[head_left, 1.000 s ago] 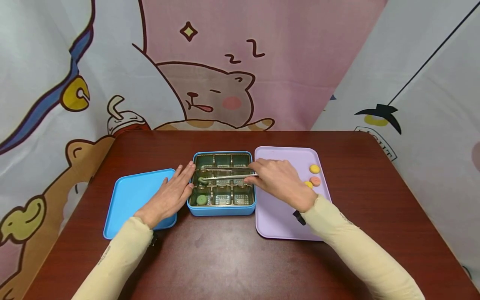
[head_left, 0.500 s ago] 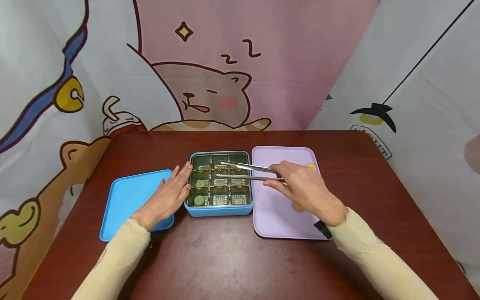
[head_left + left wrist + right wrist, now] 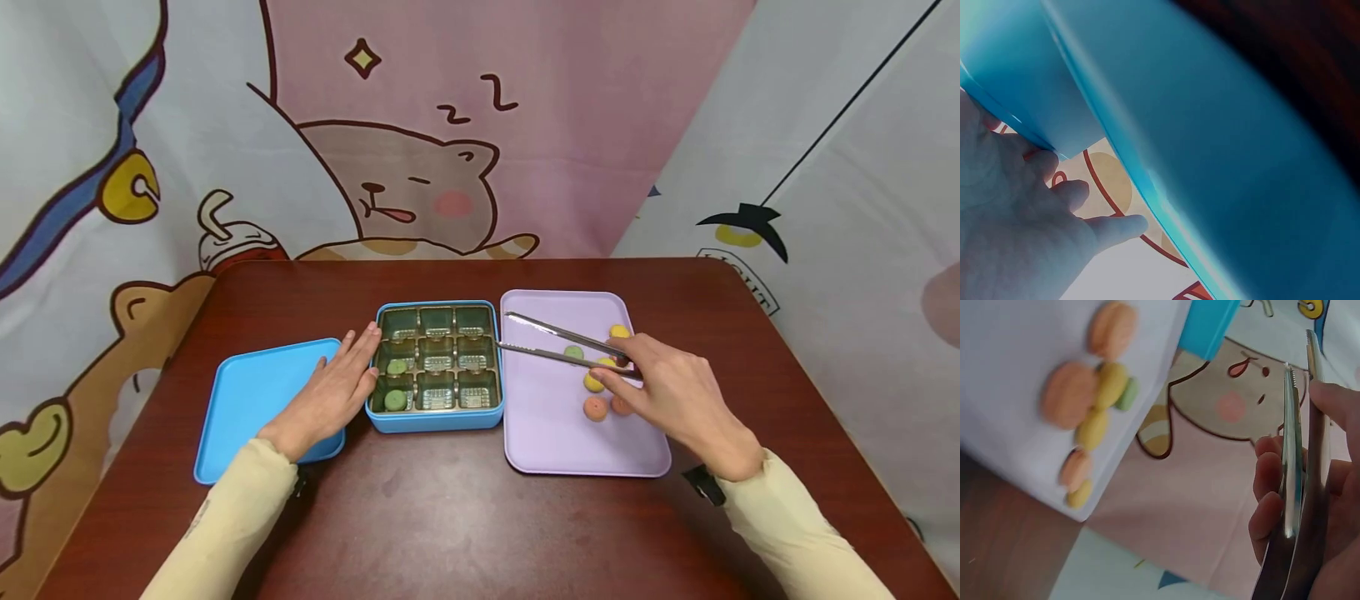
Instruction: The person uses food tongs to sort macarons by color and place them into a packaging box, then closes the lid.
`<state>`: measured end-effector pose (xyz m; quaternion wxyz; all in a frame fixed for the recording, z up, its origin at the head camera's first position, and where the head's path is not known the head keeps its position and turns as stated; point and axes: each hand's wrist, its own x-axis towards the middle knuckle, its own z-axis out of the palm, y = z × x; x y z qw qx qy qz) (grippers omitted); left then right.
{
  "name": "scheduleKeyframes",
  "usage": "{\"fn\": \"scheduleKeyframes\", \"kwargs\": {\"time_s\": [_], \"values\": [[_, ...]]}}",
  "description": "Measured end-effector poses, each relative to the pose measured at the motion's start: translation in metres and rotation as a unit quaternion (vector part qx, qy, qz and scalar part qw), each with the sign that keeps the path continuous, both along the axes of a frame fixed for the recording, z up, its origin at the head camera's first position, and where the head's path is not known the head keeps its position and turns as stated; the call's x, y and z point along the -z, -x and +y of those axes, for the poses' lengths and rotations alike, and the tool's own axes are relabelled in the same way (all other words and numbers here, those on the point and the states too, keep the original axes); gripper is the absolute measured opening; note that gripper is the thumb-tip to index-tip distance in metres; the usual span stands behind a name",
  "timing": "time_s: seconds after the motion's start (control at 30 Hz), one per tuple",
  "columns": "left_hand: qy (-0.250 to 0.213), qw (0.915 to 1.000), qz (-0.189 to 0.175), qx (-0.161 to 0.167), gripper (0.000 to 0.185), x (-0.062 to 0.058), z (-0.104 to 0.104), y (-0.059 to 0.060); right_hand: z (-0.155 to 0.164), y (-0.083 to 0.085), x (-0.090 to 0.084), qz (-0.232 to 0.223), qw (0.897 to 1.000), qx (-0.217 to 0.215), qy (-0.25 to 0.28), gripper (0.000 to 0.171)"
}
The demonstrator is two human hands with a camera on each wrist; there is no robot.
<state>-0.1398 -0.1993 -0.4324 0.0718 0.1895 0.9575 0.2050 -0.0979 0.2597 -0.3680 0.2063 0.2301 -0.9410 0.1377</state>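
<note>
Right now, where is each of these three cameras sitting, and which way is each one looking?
Head: worn on the head, looking down at the blue box, purple tray, both hands and sleeves.
Left wrist: under the left hand, close against the blue lid.
Right wrist: by the right hand, along the tongs toward the macarons.
Head and right wrist share tongs, macarons, tray.

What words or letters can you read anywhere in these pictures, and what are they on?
"z z": two hand-drawn letters above the sleeping bear on the pink curtain.
Black letters on the white curtain behind the table's right corner: cut off by the table, unreadable.
Yellow letters at the top of the right wrist view, on a curtain: cut off, unreadable.
Blue box, blue lid, purple tray, tongs: no words.
</note>
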Motion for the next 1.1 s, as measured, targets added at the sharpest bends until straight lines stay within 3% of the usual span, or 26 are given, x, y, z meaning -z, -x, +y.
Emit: {"fn": "scheduleKeyframes", "kwargs": {"time_s": [0.33,1.1], "values": [[0.002,1.0000,-0.003,0.000,0.063,-0.001,0.000,0.000,0.036,-0.007,0.015,-0.012,0.998,0.052,-0.013,0.044],[0.000,1.0000,-0.001,0.003,0.063,-0.003,0.000,-0.001,0.075,-0.004,0.029,-0.053,0.992,0.087,-0.079,0.048]]}}
